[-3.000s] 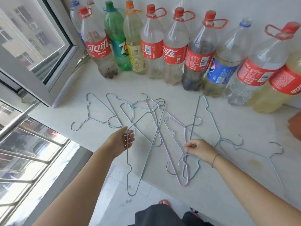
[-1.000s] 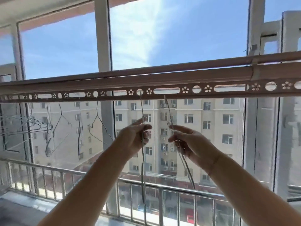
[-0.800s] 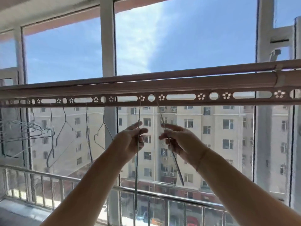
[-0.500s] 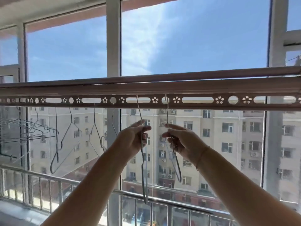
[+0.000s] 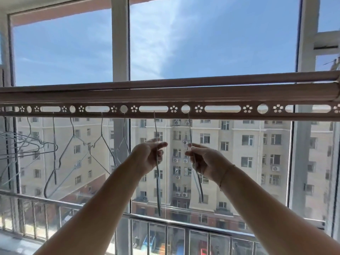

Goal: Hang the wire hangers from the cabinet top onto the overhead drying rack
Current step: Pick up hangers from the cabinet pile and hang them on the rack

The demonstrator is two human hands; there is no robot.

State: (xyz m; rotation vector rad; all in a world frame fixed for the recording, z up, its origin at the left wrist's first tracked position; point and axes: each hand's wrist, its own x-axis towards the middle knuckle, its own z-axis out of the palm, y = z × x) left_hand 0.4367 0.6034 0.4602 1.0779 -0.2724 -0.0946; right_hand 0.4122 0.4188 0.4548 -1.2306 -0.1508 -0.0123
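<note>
The overhead drying rack [image 5: 165, 96] runs across the view, with a perforated strip of slots and round holes along its lower edge. My left hand [image 5: 150, 155] grips a wire hanger [image 5: 157, 190] seen edge-on, whose hook reaches up into a long slot. My right hand [image 5: 204, 161] pinches a second wire hanger [image 5: 199, 186]; its hook sits in a round hole just to the right. Several more wire hangers [image 5: 73, 155] hang from the strip on the left. The cabinet top is out of view.
A big glazed window with a white mullion [image 5: 120, 39] stands behind the rack. A metal railing [image 5: 165, 221] crosses low outside the glass, and apartment blocks fill the background. The rack's right end [image 5: 334, 89] nears a white frame.
I lifted two hangers off the cabinet top and raised them to the rack. In the last second both hooks have moved up into the strip's holes as the view drifted right.
</note>
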